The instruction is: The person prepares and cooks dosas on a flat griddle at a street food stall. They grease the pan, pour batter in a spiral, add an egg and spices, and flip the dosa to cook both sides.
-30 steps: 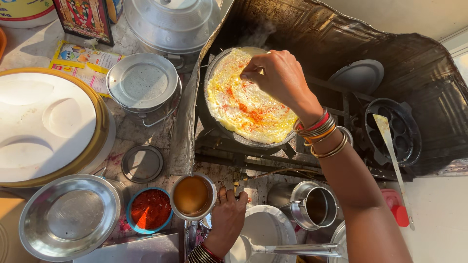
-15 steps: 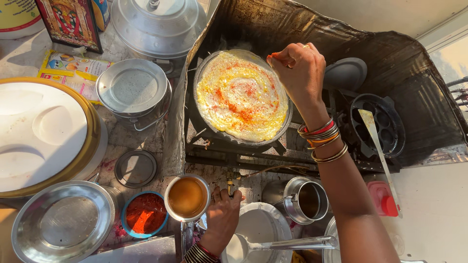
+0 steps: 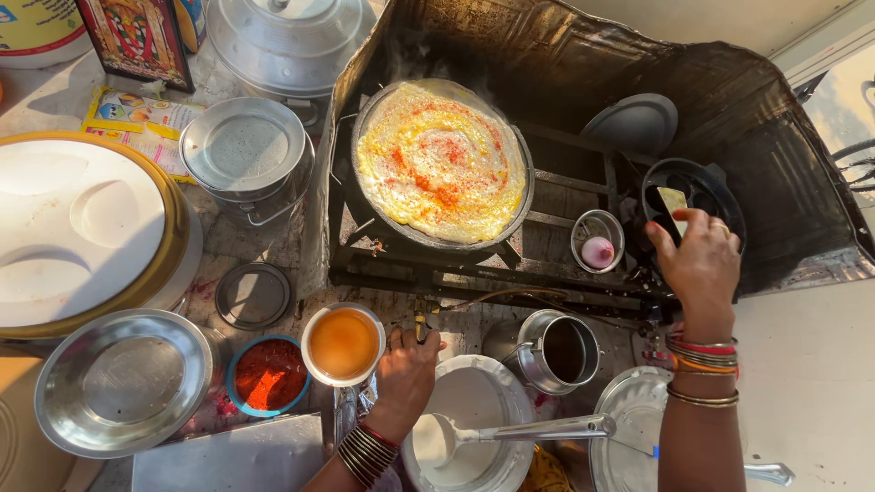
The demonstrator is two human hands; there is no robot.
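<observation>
Right hand [image 3: 700, 260]: fingers closed around a flat spatula [image 3: 673, 202] over the dark pan [image 3: 720, 196]. Left hand [image 3: 406, 372]: resting spread by the stove knob [image 3: 420, 323]. Yellow printed leaflet [image 3: 141, 120] (rectangular, top left), beside a framed picture [image 3: 137, 36].

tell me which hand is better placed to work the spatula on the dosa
The right hand: it already grips the spatula at the dark pan, right of the dosa. The left hand rests low on the counter by the cup of orange liquid.

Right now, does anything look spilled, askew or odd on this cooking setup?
Yes, small things. Red powder stains the counter beside the blue bowl. A loose lid lies flat by itself. The ladle rests across the batter pot, its handle jutting out.
</observation>
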